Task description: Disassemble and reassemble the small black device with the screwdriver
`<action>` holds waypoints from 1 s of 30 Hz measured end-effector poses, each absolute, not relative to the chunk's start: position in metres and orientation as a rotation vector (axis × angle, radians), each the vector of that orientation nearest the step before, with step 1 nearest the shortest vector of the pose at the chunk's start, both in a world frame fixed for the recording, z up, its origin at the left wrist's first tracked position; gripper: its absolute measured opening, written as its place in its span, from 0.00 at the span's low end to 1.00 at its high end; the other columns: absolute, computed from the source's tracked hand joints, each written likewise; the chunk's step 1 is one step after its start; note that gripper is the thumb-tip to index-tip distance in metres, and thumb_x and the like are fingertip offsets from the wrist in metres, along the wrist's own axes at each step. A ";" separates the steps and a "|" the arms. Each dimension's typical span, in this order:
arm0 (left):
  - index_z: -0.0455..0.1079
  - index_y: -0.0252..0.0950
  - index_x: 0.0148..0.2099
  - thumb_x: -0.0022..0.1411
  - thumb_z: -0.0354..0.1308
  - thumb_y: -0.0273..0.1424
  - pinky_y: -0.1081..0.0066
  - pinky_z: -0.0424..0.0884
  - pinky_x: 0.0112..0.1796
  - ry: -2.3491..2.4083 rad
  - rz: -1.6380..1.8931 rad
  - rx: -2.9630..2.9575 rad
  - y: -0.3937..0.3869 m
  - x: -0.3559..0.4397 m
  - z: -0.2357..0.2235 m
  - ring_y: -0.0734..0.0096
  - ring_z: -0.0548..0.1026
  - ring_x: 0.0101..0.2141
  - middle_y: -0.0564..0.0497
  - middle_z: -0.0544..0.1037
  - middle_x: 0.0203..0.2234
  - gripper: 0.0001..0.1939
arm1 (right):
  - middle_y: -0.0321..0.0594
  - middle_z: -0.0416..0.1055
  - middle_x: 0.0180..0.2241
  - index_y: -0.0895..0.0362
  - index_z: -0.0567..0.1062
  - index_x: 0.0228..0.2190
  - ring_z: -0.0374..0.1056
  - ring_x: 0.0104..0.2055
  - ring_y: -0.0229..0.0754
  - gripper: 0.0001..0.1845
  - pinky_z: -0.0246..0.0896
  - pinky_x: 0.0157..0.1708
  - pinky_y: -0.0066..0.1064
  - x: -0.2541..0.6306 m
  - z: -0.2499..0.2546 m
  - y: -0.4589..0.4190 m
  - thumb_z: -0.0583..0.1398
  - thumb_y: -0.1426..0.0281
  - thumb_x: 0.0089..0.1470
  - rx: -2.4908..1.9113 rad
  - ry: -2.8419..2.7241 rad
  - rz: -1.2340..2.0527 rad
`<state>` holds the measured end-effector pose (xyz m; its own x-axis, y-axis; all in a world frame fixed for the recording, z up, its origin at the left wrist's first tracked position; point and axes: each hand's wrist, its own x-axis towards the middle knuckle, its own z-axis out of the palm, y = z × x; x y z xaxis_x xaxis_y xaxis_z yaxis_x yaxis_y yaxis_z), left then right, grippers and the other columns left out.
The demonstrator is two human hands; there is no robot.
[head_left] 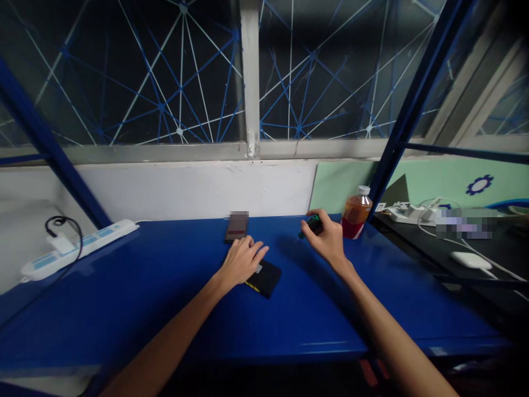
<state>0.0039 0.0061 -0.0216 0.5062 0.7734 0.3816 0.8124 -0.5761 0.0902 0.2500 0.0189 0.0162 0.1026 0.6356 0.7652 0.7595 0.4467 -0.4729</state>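
My left hand [240, 262] is over the left part of a flat black rectangular case [270, 278], with its fingers curled down on it. The case lies at an angle on the blue table and shows a yellow strip along its near edge and a small grey patch on top. Raised above the table to the right, my right hand [326, 237] is closed around a small green-and-black tool [314, 225] like a short screwdriver. Its thin tip points down and left; my fingers cover much of it. Behind my left hand lies a dark phone [237, 229].
A bottle of reddish drink [356, 214] with a white cap stands at the back right. On the left lies a white power strip [82, 248] with a black cable plugged in. Blue metal posts [413, 105] frame the blue table [165, 309]. A black desk with white cables adjoins on the right.
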 end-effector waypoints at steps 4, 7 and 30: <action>0.68 0.37 0.53 0.72 0.39 0.33 0.58 0.66 0.42 -1.473 -0.511 -2.543 0.007 -0.003 -0.020 0.54 0.68 0.45 0.40 0.75 0.41 0.18 | 0.31 0.66 0.18 0.56 0.73 0.35 0.64 0.19 0.37 0.11 0.58 0.23 0.26 0.251 0.015 0.019 0.59 0.62 0.52 -1.246 -1.587 -0.143; 0.67 0.35 0.54 0.72 0.35 0.27 0.62 0.67 0.41 -1.265 -0.426 -2.676 0.009 -0.007 -0.018 0.58 0.68 0.45 0.41 0.74 0.43 0.20 | 0.31 0.66 0.18 0.56 0.73 0.36 0.64 0.19 0.37 0.11 0.58 0.23 0.26 0.251 0.015 0.018 0.59 0.62 0.52 -1.243 -1.587 -0.136; 0.73 0.37 0.49 0.65 0.55 0.39 0.67 0.71 0.39 -1.419 -0.963 -2.760 0.002 0.012 -0.018 0.64 0.75 0.38 0.47 0.77 0.40 0.14 | 0.29 0.68 0.15 0.55 0.70 0.39 0.69 0.16 0.39 0.15 0.65 0.20 0.28 0.245 0.012 0.019 0.61 0.59 0.54 -1.045 -1.440 0.374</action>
